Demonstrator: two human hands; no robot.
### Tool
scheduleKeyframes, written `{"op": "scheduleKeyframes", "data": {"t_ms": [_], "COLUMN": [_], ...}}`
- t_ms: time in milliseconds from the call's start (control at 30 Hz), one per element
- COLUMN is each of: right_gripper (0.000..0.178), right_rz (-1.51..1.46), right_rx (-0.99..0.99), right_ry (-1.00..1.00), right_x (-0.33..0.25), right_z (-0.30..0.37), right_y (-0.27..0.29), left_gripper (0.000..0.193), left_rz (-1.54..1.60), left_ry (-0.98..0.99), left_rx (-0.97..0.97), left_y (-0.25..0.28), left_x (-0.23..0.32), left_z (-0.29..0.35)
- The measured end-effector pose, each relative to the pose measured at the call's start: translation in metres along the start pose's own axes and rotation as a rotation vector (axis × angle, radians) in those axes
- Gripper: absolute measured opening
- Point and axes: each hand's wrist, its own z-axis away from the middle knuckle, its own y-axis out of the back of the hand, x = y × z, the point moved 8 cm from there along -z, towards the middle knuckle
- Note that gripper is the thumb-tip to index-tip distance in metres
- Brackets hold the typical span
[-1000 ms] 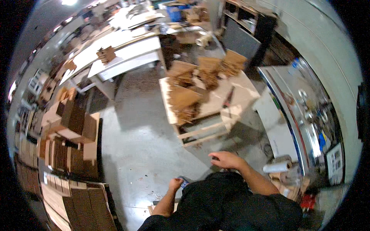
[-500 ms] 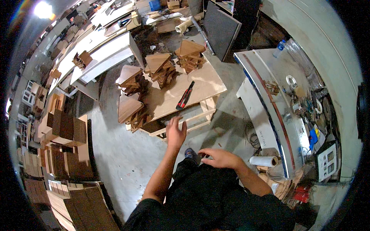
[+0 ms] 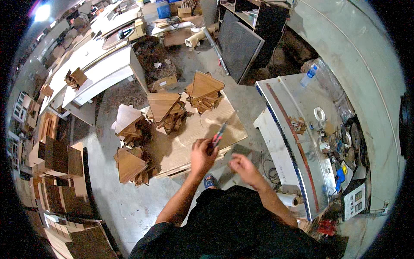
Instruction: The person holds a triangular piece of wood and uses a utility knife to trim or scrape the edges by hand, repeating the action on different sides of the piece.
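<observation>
My left hand point(image 3: 203, 156) is closed round the lower end of a red and black utility knife point(image 3: 218, 135) at the near side of a wooden worktable point(image 3: 189, 149). The knife's slim tip points away from me. To the right, just off the table's near edge, my right hand point(image 3: 245, 168) is in the air. Motion smears its fingers, and I see nothing in it. Stacks of wooden pieces with triangular tops stand along the table's left and far sides: a near-left stack point(image 3: 130, 166), a pale-topped stack point(image 3: 128, 118), a middle stack point(image 3: 164, 105) and a far stack point(image 3: 205, 85).
On my right is a cluttered bench point(image 3: 297, 172) with a tape roll point(image 3: 319, 114) and a water bottle point(image 3: 308, 76). Wood panels point(image 3: 64, 159) are stacked on my left. A white table point(image 3: 108, 73) stands far left, and a dark board point(image 3: 238, 47) leans at the back.
My left hand has reached forward and taken hold of the utility knife that lay on the worktable. My right hand has moved up and forward. The whole view has shifted.
</observation>
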Motion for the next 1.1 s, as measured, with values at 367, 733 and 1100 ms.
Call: {"op": "scheduleKeyframes", "data": {"t_ms": [367,733,1100], "right_gripper": [0.037,0.030,0.025], "right_rz": [-0.459,-0.598,-0.608], "right_rx": [0.398,0.054,0.038], "right_ry": [0.132,-0.062,-0.078], "right_x": [-0.086,-0.088,-0.077], "right_z": [-0.078,-0.093,-0.109], "right_y": [0.065,0.126,0.225], "left_gripper": [0.048,0.104,0.078], "left_rz": [0.034,-0.879,-0.751], "left_ry": [-0.214,0.281,0.371], "left_rx": [-0.136,0.053,0.138], "left_y": [-0.004,-0.009,-0.001], "left_x": [0.094,0.035,0.049], "left_z": [-0.087,-0.208,-0.216]}}
